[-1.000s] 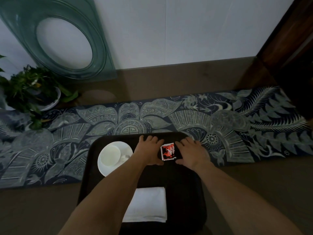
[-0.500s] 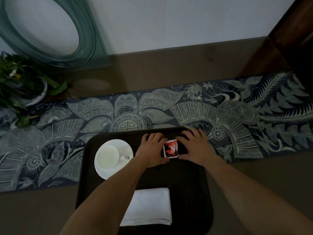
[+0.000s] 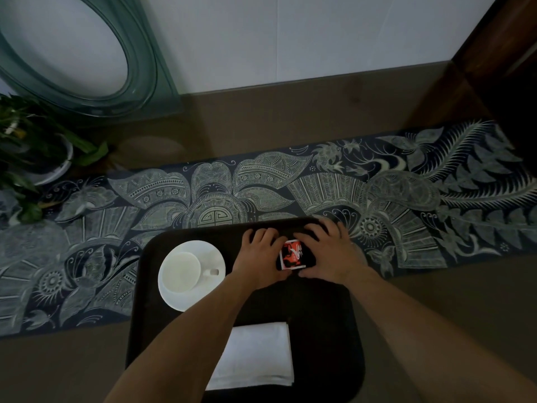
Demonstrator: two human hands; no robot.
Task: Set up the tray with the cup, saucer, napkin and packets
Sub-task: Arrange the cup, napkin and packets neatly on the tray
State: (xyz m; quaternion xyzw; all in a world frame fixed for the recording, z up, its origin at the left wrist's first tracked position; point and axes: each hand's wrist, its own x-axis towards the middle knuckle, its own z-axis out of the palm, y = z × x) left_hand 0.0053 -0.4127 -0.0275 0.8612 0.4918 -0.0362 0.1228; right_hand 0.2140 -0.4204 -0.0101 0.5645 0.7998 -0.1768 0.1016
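A dark tray (image 3: pixel 325 321) lies on the table in front of me. At its left, a white cup (image 3: pixel 180 271) stands on a white saucer (image 3: pixel 213 253). A folded white napkin (image 3: pixel 255 356) lies at the tray's near edge, partly under my left forearm. Red, white-edged packets (image 3: pixel 293 255) sit at the tray's far side. My left hand (image 3: pixel 260 254) holds their left edge with curled fingers. My right hand (image 3: pixel 328 251) holds their right edge, fingers bent over the top. How many packets there are is hidden.
A patterned dark blue runner (image 3: pixel 406 199) crosses the brown table under the tray's far end. A potted plant (image 3: pixel 32 158) stands at far left, a green glass ring ornament (image 3: pixel 87 53) against the white wall. Dark wooden furniture (image 3: pixel 499 62) rises at right.
Both hands have closed in tighter around the packets, squaring them on the tray. The view has tilted down slightly; cup, saucer and napkin stay put.
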